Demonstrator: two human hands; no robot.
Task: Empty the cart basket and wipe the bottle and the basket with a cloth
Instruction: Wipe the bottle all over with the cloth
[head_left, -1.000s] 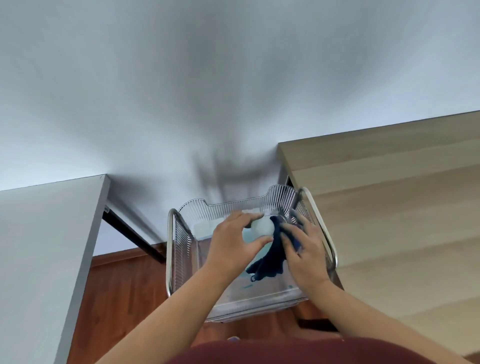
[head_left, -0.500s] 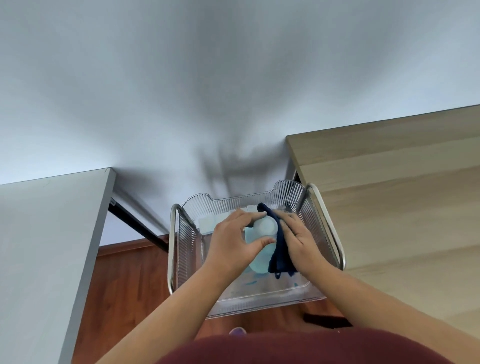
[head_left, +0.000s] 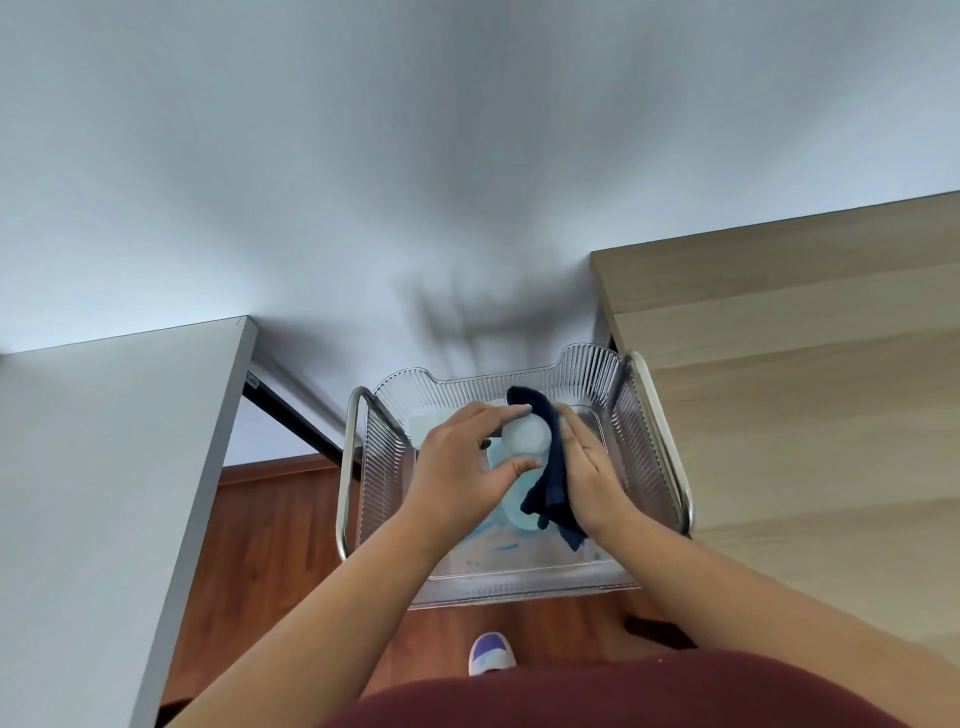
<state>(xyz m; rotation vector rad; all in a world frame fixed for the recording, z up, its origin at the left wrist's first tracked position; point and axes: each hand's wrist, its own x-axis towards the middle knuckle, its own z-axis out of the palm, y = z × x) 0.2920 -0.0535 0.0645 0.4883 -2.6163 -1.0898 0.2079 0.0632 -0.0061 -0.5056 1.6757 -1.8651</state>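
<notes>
1. Wall (head_left: 363, 182): pale grey, matte, smooth; fills the upper half of view, with a blurred shadow just above the basket.
2. Desk, right (head_left: 810, 374): light wood-grain top, banded planks, flat, straight-edged; touching or just beside the basket's right rail, cannot tell which.
3. Desk, left (head_left: 104, 467): grey, smooth, thin-edged slab with a dark frame bar below; well apart from the basket.
4. Floor (head_left: 270, 530): reddish-brown wood, glossy; a white and purple shoe tip (head_left: 491, 652) near the bottom centre.
5. Basket (head_left: 387, 467): clear ribbed plastic, rectangular with rounded corners and scalloped far rim, held in a chrome tube frame; between the two desks. Blue smears on the base.
6. Left hand (head_left: 460, 470): forearm reaching in from lower left, palm down, thumb and fingers curled around the bottle's cap end, grasping it.
7. Right hand (head_left: 597, 478): forearm in from lower right, fingers extended nearly flat, pressing the cloth against the bottle's right side; holding the cloth.
8. Bottle (head_left: 524, 439): translucent pale blue-white plastic, rounded cap end toward the camera; long axis roughly upright, running down toward the basket base, inside the basket; whether resting on the base or lifted, cannot tell.
9. Cloth (head_left: 550, 467): dark navy, soft, crumpled; draped from above the cap down the bottle's right flank, loose end hanging near the base.
</notes>
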